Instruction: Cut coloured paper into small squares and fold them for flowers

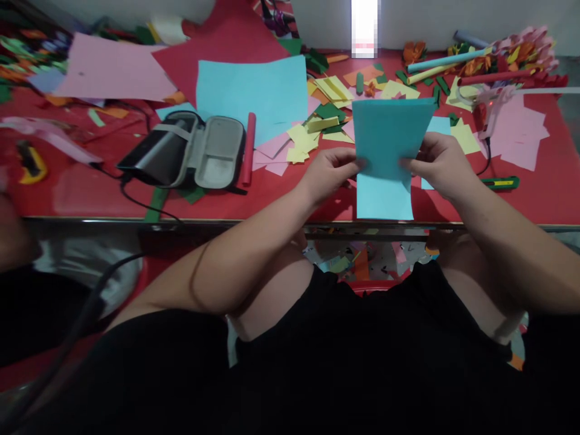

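Observation:
A folded sheet of light blue paper is held up over the front edge of the red table, between both hands. My left hand pinches its left edge, and my right hand pinches the right edge with the thumb on the near face. The fingers behind the paper are partly hidden. Beyond it lie yellow paper pieces and green scraps. Close to my right hand are a green utility knife and a pink glue gun with a cable.
An open black case with a dark device stands at the left, beside a rolled red paper tube. Large blue, pink and red sheets lie behind. A yellow cutter is far left, near another person's arm.

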